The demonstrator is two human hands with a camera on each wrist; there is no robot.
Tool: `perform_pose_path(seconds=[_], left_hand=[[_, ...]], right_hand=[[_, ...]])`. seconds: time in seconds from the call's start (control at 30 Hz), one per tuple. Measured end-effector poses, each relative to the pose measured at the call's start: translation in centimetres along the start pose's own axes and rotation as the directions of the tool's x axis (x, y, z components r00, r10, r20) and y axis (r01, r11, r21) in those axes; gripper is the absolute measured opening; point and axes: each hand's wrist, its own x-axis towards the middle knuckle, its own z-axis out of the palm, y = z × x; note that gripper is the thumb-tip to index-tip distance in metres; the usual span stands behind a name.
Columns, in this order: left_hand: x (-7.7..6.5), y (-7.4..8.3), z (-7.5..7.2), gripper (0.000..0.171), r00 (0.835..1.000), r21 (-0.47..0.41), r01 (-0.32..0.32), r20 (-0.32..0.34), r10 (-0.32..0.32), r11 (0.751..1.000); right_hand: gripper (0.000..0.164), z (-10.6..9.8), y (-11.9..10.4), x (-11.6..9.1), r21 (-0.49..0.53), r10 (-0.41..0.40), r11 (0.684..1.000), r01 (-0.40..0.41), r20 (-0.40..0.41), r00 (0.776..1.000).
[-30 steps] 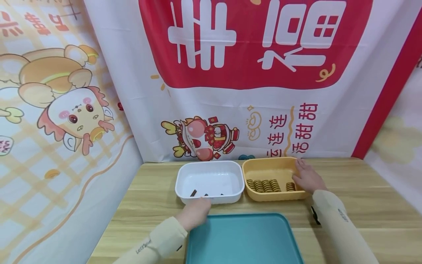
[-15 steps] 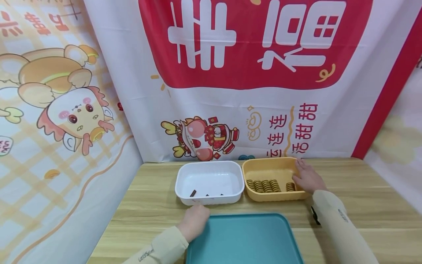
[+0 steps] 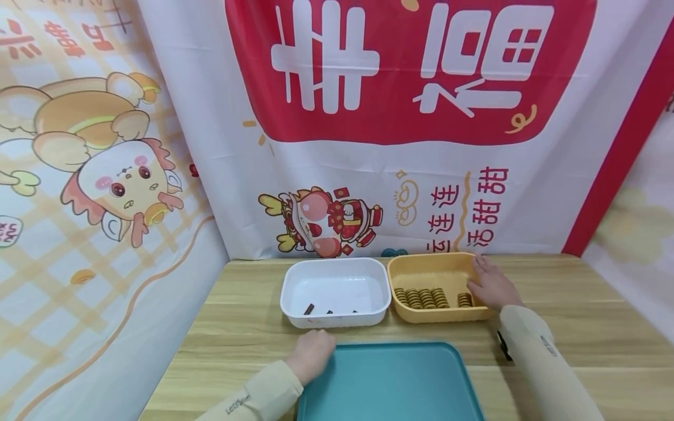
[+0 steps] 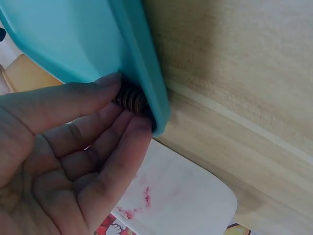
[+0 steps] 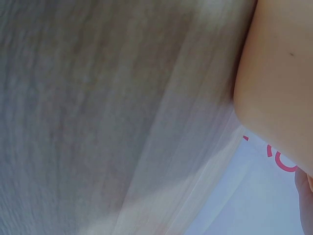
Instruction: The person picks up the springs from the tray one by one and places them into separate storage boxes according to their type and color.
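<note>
My left hand [image 3: 312,355] is at the far left corner of the teal tray [image 3: 392,380]. In the left wrist view, its thumb and fingers pinch a small dark ridged piece [image 4: 131,99], like a coil or a stack of discs, inside the tray's rim. My right hand [image 3: 495,285] holds the right rim of the yellow box [image 3: 442,316], with the thumb on the inner side. Rows of gold ridged pieces [image 3: 426,298] lie in that box, a short row apart on the right. The right wrist view shows mostly the box's outer wall [image 5: 279,73].
A white box [image 3: 337,320] stands left of the yellow one, with several small dark pieces [image 3: 309,309] near its front wall. Both stand on a wooden table [image 3: 226,327] against a printed cloth wall [image 3: 337,158]. A patterned cloth [image 3: 95,175] hangs on the left.
My left hand has drawn back slightly from the front of the white box onto the tray's corner. My right hand has stayed at the yellow box.
</note>
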Motion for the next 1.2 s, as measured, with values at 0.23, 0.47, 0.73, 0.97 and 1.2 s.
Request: perform_pose_path(seconds=[0.23,0.47,0.73,0.97,1.2], left_hand=[[0.3,0.2,0.0,0.014,0.997,-0.003,-0.017,0.079,0.017,1.000],[0.3,0.5,0.2,0.014,0.999,0.043,-0.036,0.035,0.035,0.998],[0.2,0.5,0.0,0.012,0.997,0.056,-0.049,0.066,0.045,0.997],[0.4,0.3,-1.7,0.018,0.998,-0.017,-0.048,0.036,0.049,0.999],[0.9,-0.4,-3.2,0.029,0.989,-0.189,-0.148,-0.038,0.144,0.971]], right_hand=[[0.067,0.0,-0.1,0.0,0.000,0.006,1.000,-0.006,0.003,1.000],[0.067,0.0,0.0,0.0,-0.007,0.007,1.000,-0.007,0.001,1.000],[0.067,0.1,0.0,0.0,-0.018,0.002,1.000,-0.002,-0.004,1.000],[0.067,0.2,-0.1,0.1,-0.018,-0.007,1.000,0.006,-0.010,1.000],[0.067,0.2,-0.1,0.1,-0.014,0.008,1.000,-0.008,-0.007,1.000]])
